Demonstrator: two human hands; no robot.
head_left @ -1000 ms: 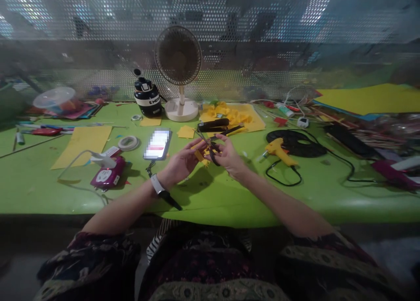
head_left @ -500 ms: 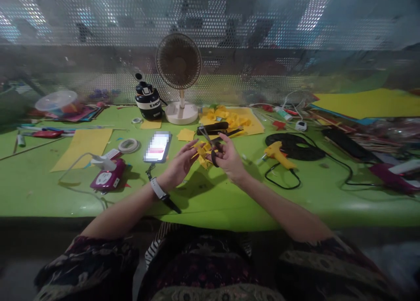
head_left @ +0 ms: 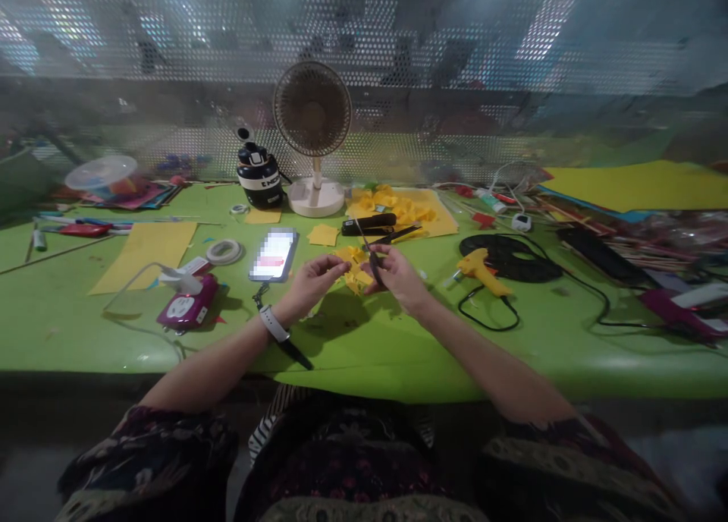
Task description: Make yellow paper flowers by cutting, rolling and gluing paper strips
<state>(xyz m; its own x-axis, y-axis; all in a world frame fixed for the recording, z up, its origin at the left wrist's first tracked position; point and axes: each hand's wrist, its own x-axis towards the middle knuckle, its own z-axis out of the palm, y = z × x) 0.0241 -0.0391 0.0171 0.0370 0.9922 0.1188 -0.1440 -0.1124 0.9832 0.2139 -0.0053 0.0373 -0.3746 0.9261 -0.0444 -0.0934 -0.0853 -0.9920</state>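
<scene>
My right hand (head_left: pixel 403 281) is wrapped round dark-handled scissors (head_left: pixel 374 265), whose thin blades point up and away from me. Just to the left, my left hand (head_left: pixel 315 283) has thumb and forefinger pinched together; anything between the tips is too small to make out. Cut yellow paper pieces (head_left: pixel 356 278) show between and below the two hands, partly covered by the fingers. Behind them lie a black stapler-like tool (head_left: pixel 369 224) and a small stack of yellow paper squares (head_left: pixel 323 234).
A phone (head_left: pixel 273 255), a tape roll (head_left: pixel 224 252) and a purple power adapter (head_left: pixel 187 303) lie to the left. A yellow glue gun (head_left: pixel 483 270) with its cord is at right. A fan (head_left: pixel 315 197) and a bottle (head_left: pixel 260 184) stand at the back, beside yellow paper flowers (head_left: pixel 398 202).
My left fingers have closed from a spread hold near the yellow paper into a pinch. The scissors have turned in my right hand, and its raised forefinger has curled down.
</scene>
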